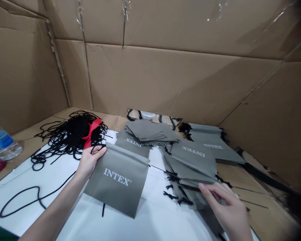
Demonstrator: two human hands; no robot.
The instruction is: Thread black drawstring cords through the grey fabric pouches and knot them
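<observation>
My left hand (pixel 90 160) pinches the upper left corner of a grey drawstring bag (pixel 117 180) printed INTEX. A black cord loops at those fingers, and a length of black cord (pixel 27 187) lies on the white surface to the left. My right hand (pixel 228 207) is at the lower right, over the front of a pile of grey bags (pixel 193 160). Its thumb and forefinger are pressed together; what they hold, if anything, I cannot make out. Knotted black cord ends (pixel 170 195) stick out along that pile's left side.
A bundle of black cords (pixel 77 134) tied with a red ribbon (pixel 91 132) lies at the back left. Grey bag pieces (pixel 150 130) are stacked behind. More finished-looking bags (pixel 210 140) lie back right. A plastic bottle (pixel 2 140) stands far left. Cardboard walls (pixel 165 73) enclose the surface.
</observation>
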